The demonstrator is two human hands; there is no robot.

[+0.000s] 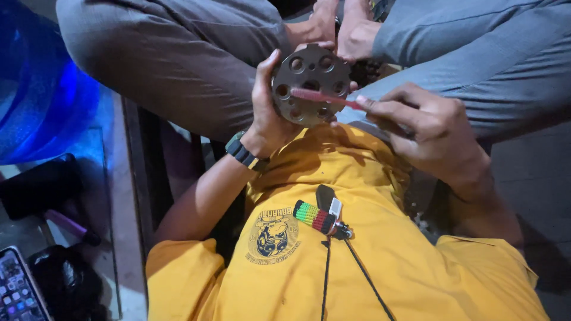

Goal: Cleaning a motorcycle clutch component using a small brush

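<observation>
My left hand (pixel 266 104) grips a round grey metal disc (pixel 309 70) with several holes around its face, held upright above my lap. My right hand (pixel 425 128) pinches a thin red brush-like tool (pixel 324 97) whose tip lies across the disc's lower face. A dark watch (pixel 242 153) sits on my left wrist. I sit cross-legged in grey trousers (pixel 178 59) and a yellow shirt (pixel 333 238), with my bare feet (pixel 339 27) just behind the disc.
A small striped red, yellow and green object with a black cord (pixel 318 219) hangs on my chest. A blue translucent water jug (pixel 35 89) stands at the left. A phone (pixel 15 288) and dark items (pixel 59 279) lie at the lower left.
</observation>
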